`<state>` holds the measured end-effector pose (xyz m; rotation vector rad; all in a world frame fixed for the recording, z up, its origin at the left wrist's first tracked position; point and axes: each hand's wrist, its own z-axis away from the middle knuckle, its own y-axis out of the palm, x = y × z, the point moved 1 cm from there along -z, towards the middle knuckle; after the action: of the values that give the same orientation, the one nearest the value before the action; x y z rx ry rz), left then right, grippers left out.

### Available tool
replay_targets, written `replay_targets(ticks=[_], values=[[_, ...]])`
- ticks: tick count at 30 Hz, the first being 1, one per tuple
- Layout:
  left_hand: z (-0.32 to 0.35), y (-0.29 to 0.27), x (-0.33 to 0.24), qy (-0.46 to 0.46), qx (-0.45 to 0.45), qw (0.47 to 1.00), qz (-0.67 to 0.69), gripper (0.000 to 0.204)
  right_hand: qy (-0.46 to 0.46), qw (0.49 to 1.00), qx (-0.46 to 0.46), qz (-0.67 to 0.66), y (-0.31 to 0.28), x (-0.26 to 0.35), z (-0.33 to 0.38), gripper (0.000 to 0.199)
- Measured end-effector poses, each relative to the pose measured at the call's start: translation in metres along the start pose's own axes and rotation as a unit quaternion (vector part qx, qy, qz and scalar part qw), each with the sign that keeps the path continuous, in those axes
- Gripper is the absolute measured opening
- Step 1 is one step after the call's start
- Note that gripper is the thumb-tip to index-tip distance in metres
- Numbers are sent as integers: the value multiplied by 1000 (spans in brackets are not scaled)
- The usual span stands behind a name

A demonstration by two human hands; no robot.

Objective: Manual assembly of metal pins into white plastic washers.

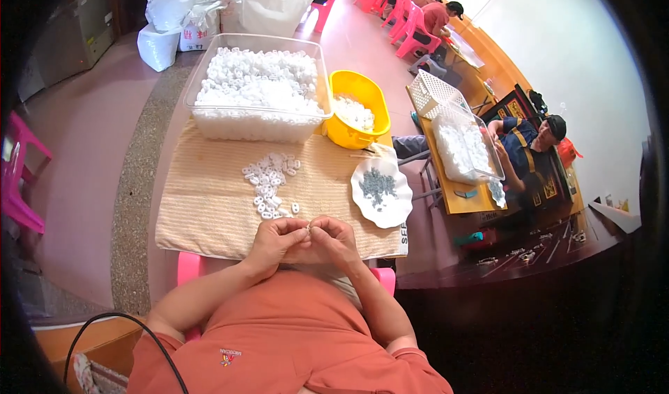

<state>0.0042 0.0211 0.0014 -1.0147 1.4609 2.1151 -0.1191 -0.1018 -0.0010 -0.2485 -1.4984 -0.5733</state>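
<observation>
My left hand and my right hand meet at the near edge of the towel-covered table, thumbs and fingertips pinched together. Whatever small thing they hold between them is too small and covered to make out. Just beyond my fingers lies a loose pile of small white plastic pieces, many showing two holes. To the right, a white scalloped plate bears a heap of tiny grey parts.
A clear plastic bin full of white pieces stands at the table's far side, beside a yellow basin of small pale parts. At right, a person sits by another table with a clear bin. White sacks stand behind.
</observation>
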Motion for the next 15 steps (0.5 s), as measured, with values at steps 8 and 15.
replay_targets(ticks=[8,15], values=[[-3,-2,1,4,-2,1000,-16,16,-23,999,8,49,-2,2,-5,12],[-1,0,0,8,-4,1000,-26,17,-65,993,9,100,-3,4,-3,12]])
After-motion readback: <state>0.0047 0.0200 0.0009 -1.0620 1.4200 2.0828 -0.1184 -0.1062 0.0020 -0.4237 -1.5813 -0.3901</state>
